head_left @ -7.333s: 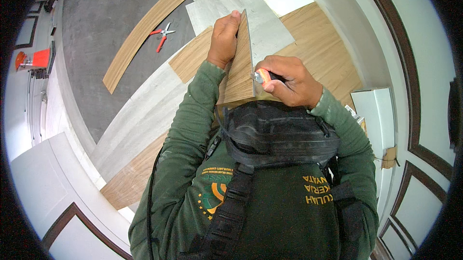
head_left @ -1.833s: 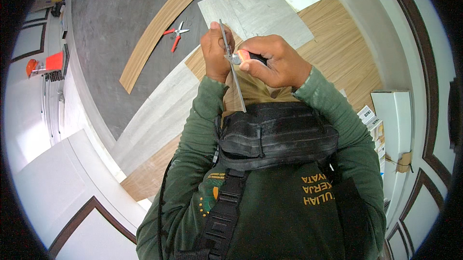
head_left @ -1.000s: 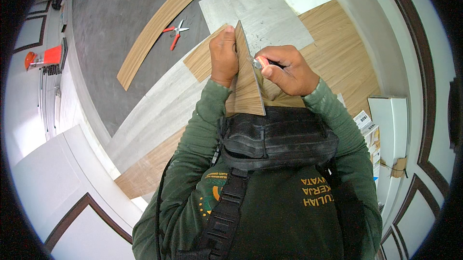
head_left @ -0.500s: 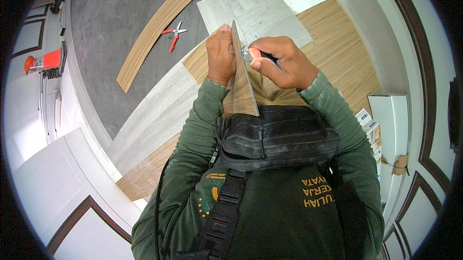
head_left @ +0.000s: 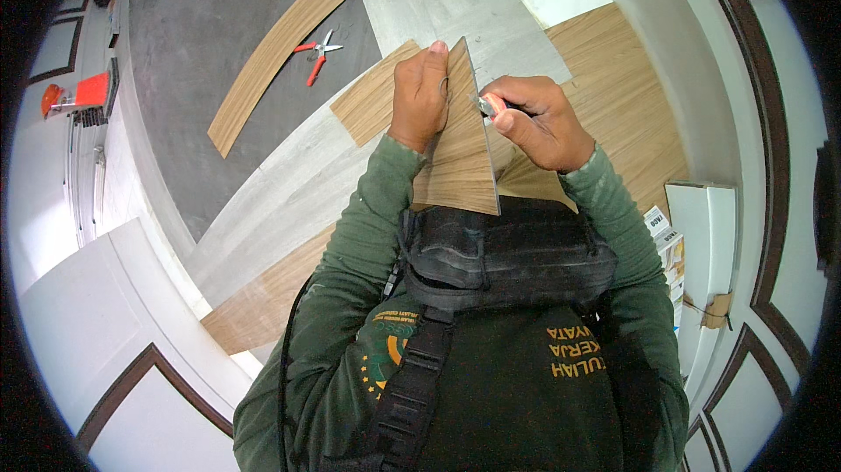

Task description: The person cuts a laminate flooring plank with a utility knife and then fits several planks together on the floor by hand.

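Note:
My left hand [head_left: 418, 97] is closed on a wood-look floor plank piece [head_left: 462, 161], its thumb pointing up along the far end. The plank is tilted on its edge above my lap, its grained face turned toward the left. At the plank's right edge, my right hand [head_left: 545, 124] is closed around a cutter knife [head_left: 494, 105] with an orange-red and dark handle. The metal end of the cutter meets the plank's edge; the blade itself is too small to make out.
Red-handled shears [head_left: 319, 57] lie on the dark grey floor [head_left: 201, 104] beside a long wood-look plank [head_left: 280, 47]. Grey planks [head_left: 280, 179] and wood-look planks [head_left: 622, 87] cover the floor around me. An orange-red brush [head_left: 90, 92] is at the left; a long white box [head_left: 705, 236] stands right.
Both hands have shifted slightly right with the plank and the cutter. The plank has turned, so more of its grained face shows.

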A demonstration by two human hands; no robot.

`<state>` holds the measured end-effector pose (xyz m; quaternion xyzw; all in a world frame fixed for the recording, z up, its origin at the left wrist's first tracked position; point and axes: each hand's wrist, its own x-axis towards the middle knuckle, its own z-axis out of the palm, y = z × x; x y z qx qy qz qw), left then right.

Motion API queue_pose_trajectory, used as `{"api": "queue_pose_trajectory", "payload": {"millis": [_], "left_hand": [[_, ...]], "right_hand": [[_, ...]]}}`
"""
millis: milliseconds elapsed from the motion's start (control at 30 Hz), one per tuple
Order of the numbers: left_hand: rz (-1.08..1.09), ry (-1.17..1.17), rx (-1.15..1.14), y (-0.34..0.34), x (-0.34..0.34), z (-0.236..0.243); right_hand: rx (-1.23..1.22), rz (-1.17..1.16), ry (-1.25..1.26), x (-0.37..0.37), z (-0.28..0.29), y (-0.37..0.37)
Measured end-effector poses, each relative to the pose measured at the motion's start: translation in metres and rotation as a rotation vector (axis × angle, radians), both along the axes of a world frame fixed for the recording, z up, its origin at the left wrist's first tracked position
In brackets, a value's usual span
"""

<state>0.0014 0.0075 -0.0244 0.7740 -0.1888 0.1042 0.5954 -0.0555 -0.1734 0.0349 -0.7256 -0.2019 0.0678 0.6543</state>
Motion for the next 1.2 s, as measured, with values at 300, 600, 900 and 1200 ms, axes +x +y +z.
{"api": "queue_pose_trajectory", "payload": {"millis": [300,600,900,1200], "left_hand": [[-0.132,0.196,-0.125,-0.001,0.004,-0.008],[-0.143,0.288,-0.142,0.005,0.005,-0.002],[-0.089,0.077,-0.024,0.002,0.003,-0.002],[-0.068,0.099,-0.053,0.003,0.008,-0.012]], "right_hand": [[-0.004,-0.017,-0.057,0.001,-0.005,0.003],[-0.072,-0.075,-0.12,0.005,-0.006,0.008],[-0.096,-0.131,-0.226,0.013,-0.017,0.013],[-0.088,-0.187,-0.244,0.018,-0.017,0.015]]}}
